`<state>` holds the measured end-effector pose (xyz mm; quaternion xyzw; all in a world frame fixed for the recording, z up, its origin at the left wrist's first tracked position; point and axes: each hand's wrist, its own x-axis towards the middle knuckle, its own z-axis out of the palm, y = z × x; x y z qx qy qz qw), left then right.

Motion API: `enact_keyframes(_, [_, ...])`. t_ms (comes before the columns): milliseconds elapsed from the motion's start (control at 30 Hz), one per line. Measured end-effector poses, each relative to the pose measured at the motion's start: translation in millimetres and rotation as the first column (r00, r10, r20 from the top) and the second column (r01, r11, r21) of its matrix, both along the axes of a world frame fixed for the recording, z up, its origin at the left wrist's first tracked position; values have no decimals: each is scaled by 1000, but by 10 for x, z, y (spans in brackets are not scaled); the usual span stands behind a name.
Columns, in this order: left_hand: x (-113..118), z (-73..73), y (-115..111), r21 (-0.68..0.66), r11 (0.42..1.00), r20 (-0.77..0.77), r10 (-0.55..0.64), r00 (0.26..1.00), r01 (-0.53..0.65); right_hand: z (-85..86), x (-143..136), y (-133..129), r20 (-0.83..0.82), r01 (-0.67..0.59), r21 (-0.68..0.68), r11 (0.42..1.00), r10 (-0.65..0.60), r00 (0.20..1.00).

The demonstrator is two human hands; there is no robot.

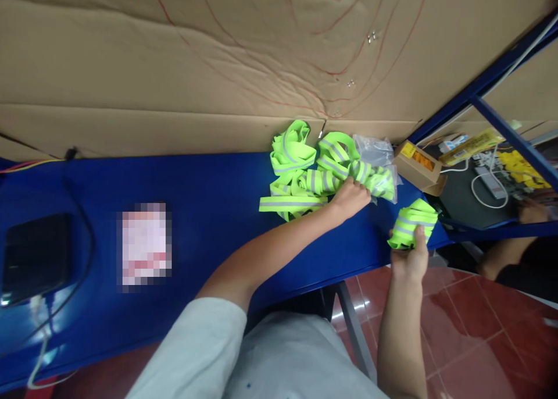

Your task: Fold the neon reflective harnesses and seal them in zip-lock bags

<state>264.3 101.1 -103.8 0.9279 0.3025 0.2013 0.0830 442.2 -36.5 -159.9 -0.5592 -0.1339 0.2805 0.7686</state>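
While my right hand (412, 259) grips a folded strap (414, 218) right of the heap (293, 153), likely for separation, my left hand (351, 200) curls at bagged straps (383, 185); I can't tell its grip.

We look out through one camera worn on the head, and we face forward and down. The pale shirt (288, 358) is right under us, at the bottom. The left hand (351, 200) and the right hand (412, 260) are near, out in front of us. We see wide: the blue table (196, 184) fills the middle, the cardboard wall (131, 61) the top, and the red floor (462, 312) the bottom right
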Motion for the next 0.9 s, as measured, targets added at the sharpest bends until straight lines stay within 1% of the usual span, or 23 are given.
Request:
enact_keyframes(67, [28,66,138,-67,998,83,9,996,-4,18,-13,15,8,-10,3,1000,10,1000])
enact_keyframes(100, [-6,141,199,-99,995,137,22,990,-9,30,-13,30,11,-17,7,1000,17,1000])
enact_keyframes(167, [-165,349,299,-167,985,257,83,963,-41,51,-9,63,15,-35,17,999,35,999])
enact_keyframes(233, [-447,575,349,-236,970,379,153,913,-65,73,-19,74,15,-66,30,997,66,998])
enact_keyframes(300, [-853,749,313,-339,937,486,248,838,-81,107,-73,44,11,-122,40,992,122,993])
enact_keyframes(333, [-1095,801,254,-513,858,630,363,687,17,131,-128,14,3,-161,40,986,161,987])
enact_keyframes(367, [-1353,826,165,-647,751,689,500,525,133,162,-208,-23,-8,-224,35,974,225,974])
enact_keyframes(400, [-1617,822,48,-719,661,683,618,389,213,199,-314,-63,-14,-321,22,947,321,947])
enact_keyframes(433, [-1875,790,-94,-759,608,651,708,272,234,240,-450,-100,-14,-444,2,896,444,896])
enact_keyframes(467, [-2114,732,-255,-777,593,626,761,167,209,285,-613,-129,-1,-595,-34,803,595,804])
enact_keyframes(500, [-2325,649,-430,-792,596,607,792,65,136,330,-799,-145,23,-740,-86,667,744,668])
enact_keyframes(533, [-2499,545,-611,-814,580,580,815,-18,37,371,-997,-143,51,-842,-157,516,856,515])
enact_keyframes(567, [-2631,424,-795,-835,548,551,831,-81,-56,404,-1195,-119,70,-899,-247,361,932,355])
enact_keyframes(600, [-2723,290,-975,-833,523,551,818,-167,-182,425,-1380,-73,86,-911,-333,244,970,228])
enact_keyframes(633, [-2778,152,-1150,-828,503,553,806,-213,-248,431,-1536,-8,119,-891,-404,207,978,173])
enact_keyframes(667, [-2803,17,-1314,-838,478,535,815,-222,-264,422,-1652,74,160,-855,-467,225,973,168])
enact_keyframes(700, [-2807,-104,-1466,-856,445,499,845,-194,-262,398,-1724,166,207,-810,-514,282,957,201])
enact_keyframes(733, [-2797,-203,-1603,-858,403,466,871,-156,-317,364,-1750,262,258,-757,-545,361,931,259])
enact_keyframes(767, [-2781,-272,-1722,-865,367,417,905,-83,-343,327,-1735,353,303,-703,-560,439,898,319])
enact_keyframes(800, [-2761,-307,-1823,-849,332,364,931,1,-410,293,-1689,434,338,-654,-565,503,864,372])
enact_keyframes(833, [-2738,-307,-1903,-794,298,300,950,86,-530,265,-1624,499,364,-615,-565,550,835,412])
enact_keyframes(867, [-2710,-278,-1962,-691,290,240,956,169,-662,247,-1549,544,378,-588,-560,583,812,445])
enact_keyframes(900, [-2673,-227,-1997,-540,306,191,952,241,-784,238,-1476,565,380,-575,-552,605,795,472])
